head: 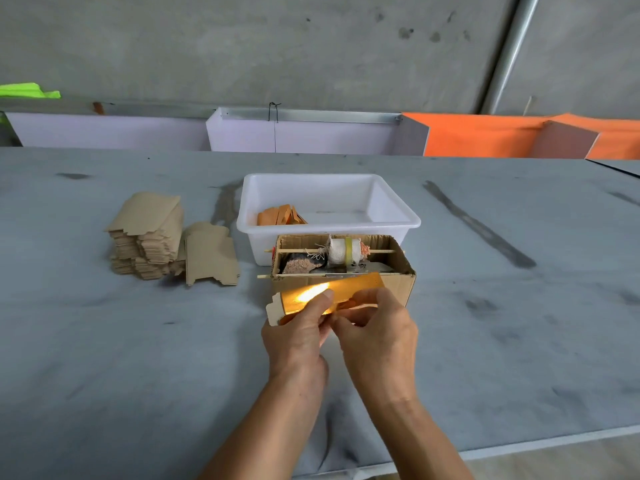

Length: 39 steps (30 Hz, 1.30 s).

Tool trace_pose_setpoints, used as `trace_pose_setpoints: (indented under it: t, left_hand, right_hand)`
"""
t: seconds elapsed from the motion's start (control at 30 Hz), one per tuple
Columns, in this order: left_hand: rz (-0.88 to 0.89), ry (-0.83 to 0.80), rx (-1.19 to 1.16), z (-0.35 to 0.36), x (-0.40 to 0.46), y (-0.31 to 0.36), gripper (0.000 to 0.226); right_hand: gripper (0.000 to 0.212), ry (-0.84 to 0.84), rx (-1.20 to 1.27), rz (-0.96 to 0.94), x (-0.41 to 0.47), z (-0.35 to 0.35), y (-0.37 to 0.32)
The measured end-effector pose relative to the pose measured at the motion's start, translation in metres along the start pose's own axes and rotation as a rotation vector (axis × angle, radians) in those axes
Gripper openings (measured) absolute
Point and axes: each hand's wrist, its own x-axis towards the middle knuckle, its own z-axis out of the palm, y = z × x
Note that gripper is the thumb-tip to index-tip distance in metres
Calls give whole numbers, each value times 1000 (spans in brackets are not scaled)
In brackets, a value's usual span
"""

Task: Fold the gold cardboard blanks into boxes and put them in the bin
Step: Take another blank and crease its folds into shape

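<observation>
Both my hands hold one shiny gold cardboard blank [360,287] just above the grey table, in front of a brown carton. My left hand [298,332] grips its left part, thumb on the gold face. My right hand [379,327] pinches its lower right edge with curled fingers. The blank's plain brown flap sticks out at the left. A stack of flat blanks [149,237], brown side up, lies at the left, with a loose blank [211,254] leaning beside it. The white plastic bin [329,221] stands behind the carton and holds folded gold boxes [280,215] in its left corner.
An open brown carton [398,275] with a tape roll on a wooden stick stands between my hands and the bin. White and orange panels line the table's far edge. The table's near edge runs at the lower right.
</observation>
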Motion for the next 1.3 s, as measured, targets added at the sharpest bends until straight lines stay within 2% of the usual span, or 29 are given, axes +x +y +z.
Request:
trace_pose_setpoints:
  t: [0.1, 0.2, 0.3, 0.37, 0.47, 0.57, 0.77, 0.87, 1.07, 1.17, 1.3]
  left_hand:
    - [68, -18, -30, 2, -3, 1, 49]
    - [71, -34, -19, 1, -5, 4, 51]
    - [37, -81, 7, 1, -5, 10, 52]
    - [17, -89, 24, 1, -4, 13, 44]
    - [-42, -80, 38, 2, -4, 16, 30]
    - [-93, -67, 63, 1, -3, 16, 21]
    - [-118, -76, 89, -1, -6, 12, 22]
    - [-127, -84, 94, 0, -9, 10, 19]
    - [-164, -120, 108, 1, -13, 7, 20]
    - [-170, -156, 110, 2, -13, 7, 19]
    - [-186, -219, 104, 4, -18, 5, 16]
  right_hand:
    - [27, -17, 255, 237, 1, 0, -1]
    - [32, -100, 548, 433, 3, -3, -1]
    - [27, -174, 666, 396, 4, -6, 0]
    - [21, -220, 696, 289, 4, -8, 1]
    - [22, -259, 722, 133, 5, -9, 5]
    - [23, -254, 740, 44, 7, -8, 11]
    - [21, -208, 712, -29, 6, -9, 16]
    - [21, -213, 756, 9, 5, -12, 15]
    - [25, -207, 831, 210, -1, -12, 20]
    - [20, -213, 954, 288, -4, -10, 16]
    - [19, -119, 1019, 404, -6, -2, 12]
